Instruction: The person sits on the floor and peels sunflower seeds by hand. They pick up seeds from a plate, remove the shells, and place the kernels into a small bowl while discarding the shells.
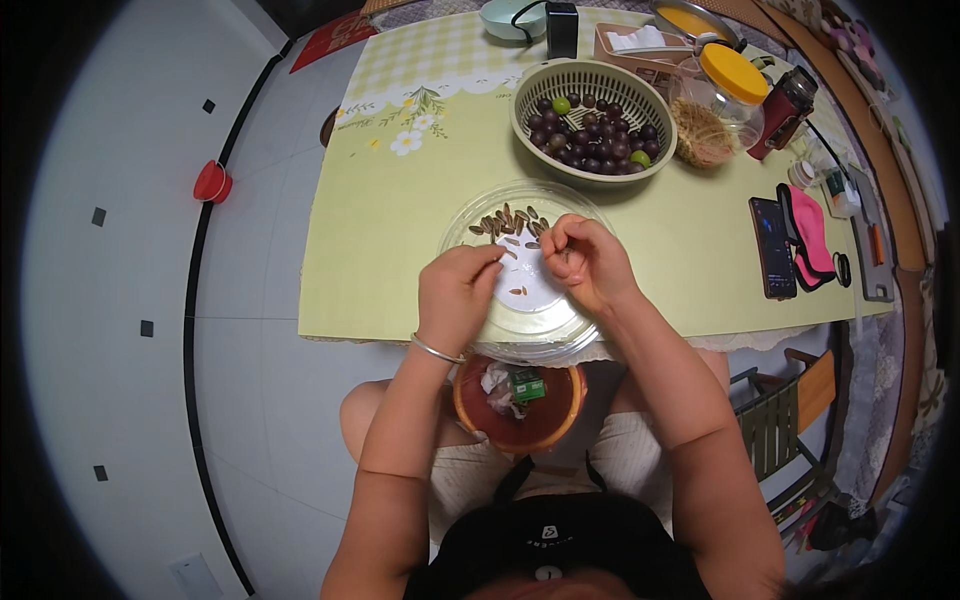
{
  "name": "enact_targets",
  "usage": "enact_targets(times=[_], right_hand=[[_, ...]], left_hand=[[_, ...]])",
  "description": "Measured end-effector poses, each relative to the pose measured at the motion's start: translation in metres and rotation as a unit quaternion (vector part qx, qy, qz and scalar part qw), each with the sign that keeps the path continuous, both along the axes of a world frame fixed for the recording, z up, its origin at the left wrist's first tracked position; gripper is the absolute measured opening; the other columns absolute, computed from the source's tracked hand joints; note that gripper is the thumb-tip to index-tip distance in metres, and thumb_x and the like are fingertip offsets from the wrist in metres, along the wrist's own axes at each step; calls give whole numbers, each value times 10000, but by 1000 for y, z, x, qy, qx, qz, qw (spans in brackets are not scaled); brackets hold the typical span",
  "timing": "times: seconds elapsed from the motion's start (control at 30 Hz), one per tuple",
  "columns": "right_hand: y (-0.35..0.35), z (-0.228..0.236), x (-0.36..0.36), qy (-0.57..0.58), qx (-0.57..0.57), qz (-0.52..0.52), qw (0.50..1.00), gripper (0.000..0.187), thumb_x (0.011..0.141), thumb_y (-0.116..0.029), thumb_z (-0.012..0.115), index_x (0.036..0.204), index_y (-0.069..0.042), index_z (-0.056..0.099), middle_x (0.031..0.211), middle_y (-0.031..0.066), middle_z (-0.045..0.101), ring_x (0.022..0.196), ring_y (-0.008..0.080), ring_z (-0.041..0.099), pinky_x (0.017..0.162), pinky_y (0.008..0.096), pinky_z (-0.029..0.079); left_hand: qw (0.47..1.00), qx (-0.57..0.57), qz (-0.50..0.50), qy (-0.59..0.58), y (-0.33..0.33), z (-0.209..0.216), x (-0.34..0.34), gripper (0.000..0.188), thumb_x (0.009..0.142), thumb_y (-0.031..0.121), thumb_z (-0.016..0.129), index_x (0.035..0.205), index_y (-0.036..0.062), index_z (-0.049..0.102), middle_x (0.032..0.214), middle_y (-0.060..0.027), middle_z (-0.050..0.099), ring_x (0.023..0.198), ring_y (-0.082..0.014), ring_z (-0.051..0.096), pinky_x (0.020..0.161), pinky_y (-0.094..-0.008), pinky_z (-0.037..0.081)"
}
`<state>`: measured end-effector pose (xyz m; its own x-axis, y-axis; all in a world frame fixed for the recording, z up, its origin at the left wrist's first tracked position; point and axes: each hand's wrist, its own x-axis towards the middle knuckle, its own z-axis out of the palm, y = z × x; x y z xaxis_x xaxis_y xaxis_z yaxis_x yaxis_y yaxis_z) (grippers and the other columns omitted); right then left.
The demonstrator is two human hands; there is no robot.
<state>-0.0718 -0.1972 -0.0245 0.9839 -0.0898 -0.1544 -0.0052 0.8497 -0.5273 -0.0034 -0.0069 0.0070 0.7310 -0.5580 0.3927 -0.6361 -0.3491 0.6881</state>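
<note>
Both hands are over a round clear plastic tray [465,215] at the table's near edge. Striped sunflower seeds [512,220] lie in a loose pile at its far side, with a few paler bits on a white patch [535,285] in the middle. My left hand [458,285] is pinched, thumb and forefinger together beside a small seed or shell piece [510,253]. My right hand [590,262] is curled with fingertips drawn together near the pile's right end; what it holds, if anything, is too small to make out.
Behind the tray stands a colander [650,180] of dark grapes [600,150]. To its right are a yellow-lidded jar [705,125] and a dark red flask [785,110]. A phone [770,250] and a pink-black pouch [805,235] lie at right. Below the table edge sits a waste bin [475,430].
</note>
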Motion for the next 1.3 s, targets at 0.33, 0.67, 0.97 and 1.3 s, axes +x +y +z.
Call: enact_targets(times=[0.33,0.67,0.97,1.3], right_hand=[[10,1,2,112,-14,82,990,358,1010,-265,425,845,11,582,648,26,520,461,84,392,374,200,264],[3,7,1,127,-164,0,978,172,956,-135,518,887,-8,612,647,-11,513,477,54,394,407,190,277],[4,-9,5,112,-356,-46,926,136,895,-121,584,860,-2,640,654,4,566,521,82,479,474,221,382],[16,-6,15,71,-759,-91,641,113,797,-160,650,851,-62,665,819,136,668,754,324,646,661,414,510]], left_hand=[[998,-40,-17,36,-9,-5,4,119,759,61,718,873,28,714,879,-107,664,776,-225,645,694,-315,512],[992,99,-8,-82,-10,-23,3,136,741,54,709,878,48,706,781,-103,604,708,-287,597,655,-372,492],[973,169,-12,-158,-13,-31,10,124,773,108,695,890,96,735,773,-72,596,707,-257,607,614,-368,495],[982,124,54,-128,-8,-28,8,92,752,82,678,835,49,699,817,-96,605,751,-287,608,658,-396,508]])
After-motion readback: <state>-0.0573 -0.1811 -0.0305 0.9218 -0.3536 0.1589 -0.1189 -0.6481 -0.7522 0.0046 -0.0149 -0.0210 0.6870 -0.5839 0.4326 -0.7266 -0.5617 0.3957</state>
